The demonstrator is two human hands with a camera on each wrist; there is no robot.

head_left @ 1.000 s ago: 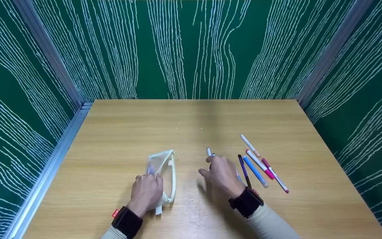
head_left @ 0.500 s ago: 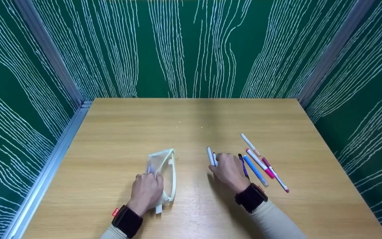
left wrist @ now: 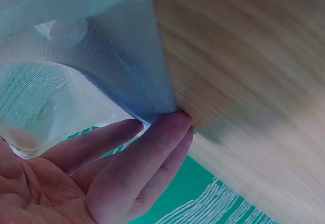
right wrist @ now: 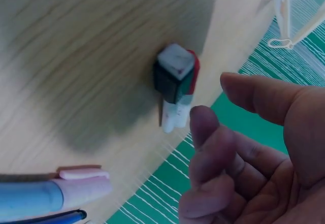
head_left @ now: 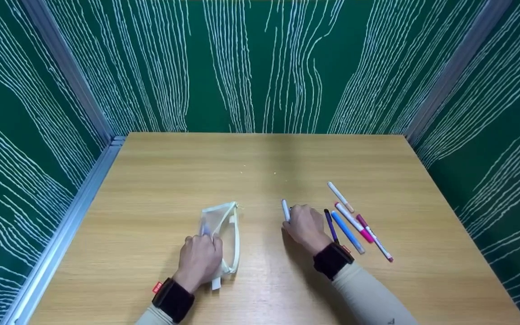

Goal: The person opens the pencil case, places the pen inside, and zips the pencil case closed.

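Observation:
My left hand (head_left: 200,261) grips the near left side of a pale mesh pencil pouch (head_left: 235,243); its zip edge gapes to the right, and something bluish shows through the mesh. In the left wrist view, the fingers (left wrist: 147,148) touch the pouch's translucent fabric (left wrist: 117,71). My right hand (head_left: 306,228) hovers over white markers (head_left: 285,210), partly covering them. In the right wrist view, its thumb and fingers are apart with nothing between them, beside a dark-capped marker (right wrist: 173,79) with a whitish end and a red one behind it.
Right of my right hand lie a purple-and-black pen (head_left: 331,225), a blue marker (head_left: 348,232), a white-and-pink marker (head_left: 354,222), a maroon-ended marker (head_left: 375,238) and a white-and-peach marker (head_left: 340,197). Green walls with white lines surround the wooden table (head_left: 174,171).
My right hand shifted right, then came slightly back left and away from me over the white markers. The left hand and pouch stay put.

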